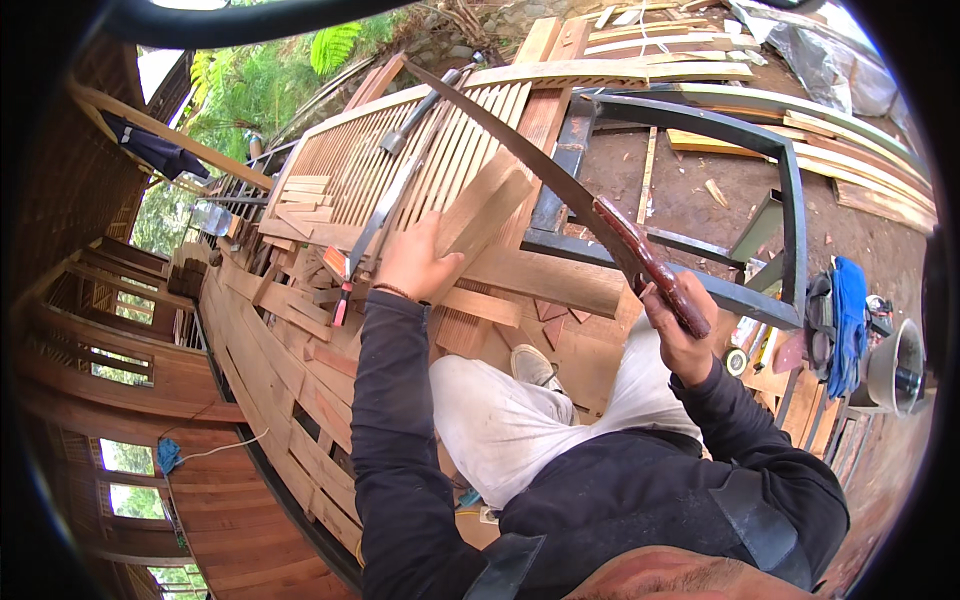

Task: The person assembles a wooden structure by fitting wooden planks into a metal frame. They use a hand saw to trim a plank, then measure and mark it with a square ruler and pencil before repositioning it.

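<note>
My right hand [680, 325] is wrapped round the glossy reddish-brown handle of a handsaw [545, 165]. Its long, dark, tapering blade points up and away to the left, passing just above a short wooden board [483, 212]. From the picture, I cannot tell whether the teeth touch the wood. My left hand [412, 262] grips the near end of that board, thumb on top. Beneath lies a slatted wooden panel [335, 160]. Beside my left hand lies a long silver-bladed tool [378, 222] with a red and black handle.
A dark metal frame [795, 210] stands at the right. Blue gloves [848, 325] hang near a grey bucket [890, 375]. Long planks [850, 165] lie on the dirt at the far right. A metal clamp [400, 130] lies over the slats. Wooden boards [275, 375] spread out at the left.
</note>
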`<state>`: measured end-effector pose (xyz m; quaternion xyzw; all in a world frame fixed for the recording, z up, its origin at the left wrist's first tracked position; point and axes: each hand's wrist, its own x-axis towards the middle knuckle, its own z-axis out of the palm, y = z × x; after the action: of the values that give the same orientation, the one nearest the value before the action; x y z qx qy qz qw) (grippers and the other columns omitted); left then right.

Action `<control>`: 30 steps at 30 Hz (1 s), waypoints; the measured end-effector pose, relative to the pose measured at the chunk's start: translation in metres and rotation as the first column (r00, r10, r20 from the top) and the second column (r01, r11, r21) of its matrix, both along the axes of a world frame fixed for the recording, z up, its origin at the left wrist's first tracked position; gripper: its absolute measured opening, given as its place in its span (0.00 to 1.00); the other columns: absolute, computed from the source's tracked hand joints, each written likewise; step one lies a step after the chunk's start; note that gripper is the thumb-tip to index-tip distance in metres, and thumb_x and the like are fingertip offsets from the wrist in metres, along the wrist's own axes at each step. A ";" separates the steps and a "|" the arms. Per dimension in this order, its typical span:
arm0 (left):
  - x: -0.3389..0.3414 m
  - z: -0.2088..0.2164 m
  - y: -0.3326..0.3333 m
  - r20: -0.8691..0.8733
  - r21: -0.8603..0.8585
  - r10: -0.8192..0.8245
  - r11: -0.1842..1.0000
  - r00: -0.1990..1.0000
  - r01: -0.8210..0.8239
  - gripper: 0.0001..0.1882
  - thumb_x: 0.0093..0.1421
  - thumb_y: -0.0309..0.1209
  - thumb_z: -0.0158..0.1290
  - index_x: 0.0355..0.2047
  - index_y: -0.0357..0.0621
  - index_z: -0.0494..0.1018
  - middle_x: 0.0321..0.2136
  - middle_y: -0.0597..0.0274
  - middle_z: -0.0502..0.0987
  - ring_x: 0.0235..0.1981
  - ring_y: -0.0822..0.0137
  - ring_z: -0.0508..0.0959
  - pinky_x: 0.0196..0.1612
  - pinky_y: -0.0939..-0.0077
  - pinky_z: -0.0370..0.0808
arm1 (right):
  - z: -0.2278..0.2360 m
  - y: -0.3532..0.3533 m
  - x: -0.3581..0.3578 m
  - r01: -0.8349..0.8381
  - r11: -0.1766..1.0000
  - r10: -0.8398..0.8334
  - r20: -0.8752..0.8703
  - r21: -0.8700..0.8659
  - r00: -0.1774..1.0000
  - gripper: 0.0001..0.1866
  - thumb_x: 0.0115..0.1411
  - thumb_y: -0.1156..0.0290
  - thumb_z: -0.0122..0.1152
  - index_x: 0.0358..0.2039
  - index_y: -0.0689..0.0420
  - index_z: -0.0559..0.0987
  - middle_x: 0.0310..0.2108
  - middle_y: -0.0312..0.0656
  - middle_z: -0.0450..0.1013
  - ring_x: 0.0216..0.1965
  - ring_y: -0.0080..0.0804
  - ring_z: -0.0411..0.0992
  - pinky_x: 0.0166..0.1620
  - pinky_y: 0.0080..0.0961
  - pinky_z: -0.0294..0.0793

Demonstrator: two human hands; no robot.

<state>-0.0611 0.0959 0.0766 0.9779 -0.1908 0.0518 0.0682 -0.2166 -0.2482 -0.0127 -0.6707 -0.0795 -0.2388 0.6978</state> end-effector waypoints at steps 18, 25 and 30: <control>0.040 -0.013 -0.129 0.160 -0.222 -0.013 0.974 0.987 0.049 0.17 0.69 0.39 0.47 0.43 0.39 0.79 0.38 0.42 0.82 0.42 0.40 0.80 0.46 0.50 0.76 | -0.017 0.005 -0.015 0.145 0.977 -0.142 0.029 -0.159 0.989 0.08 0.59 0.78 0.70 0.37 0.60 0.78 0.24 0.38 0.74 0.23 0.25 0.70 0.29 0.24 0.68; 0.036 -0.038 -0.132 0.545 -0.103 -0.034 0.989 0.838 0.107 0.14 0.69 0.39 0.50 0.37 0.44 0.80 0.32 0.54 0.77 0.35 0.47 0.79 0.38 0.52 0.74 | -0.024 0.004 -0.025 0.152 0.969 -0.149 0.029 -0.196 0.988 0.10 0.55 0.78 0.72 0.36 0.60 0.78 0.24 0.42 0.73 0.22 0.36 0.71 0.29 0.29 0.69; 0.038 -0.044 -0.132 0.583 -0.074 -0.016 0.995 0.812 0.073 0.12 0.67 0.38 0.52 0.36 0.44 0.80 0.32 0.55 0.76 0.36 0.49 0.78 0.38 0.54 0.73 | -0.032 0.004 -0.029 0.126 0.977 -0.123 0.030 -0.169 0.992 0.10 0.54 0.77 0.72 0.35 0.60 0.78 0.25 0.44 0.74 0.24 0.43 0.74 0.30 0.33 0.71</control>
<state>-0.0229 -0.0364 0.0330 0.9062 -0.2227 0.3554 0.0531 -0.2459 -0.2445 -0.0451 -0.7293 -0.0641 -0.2808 0.6207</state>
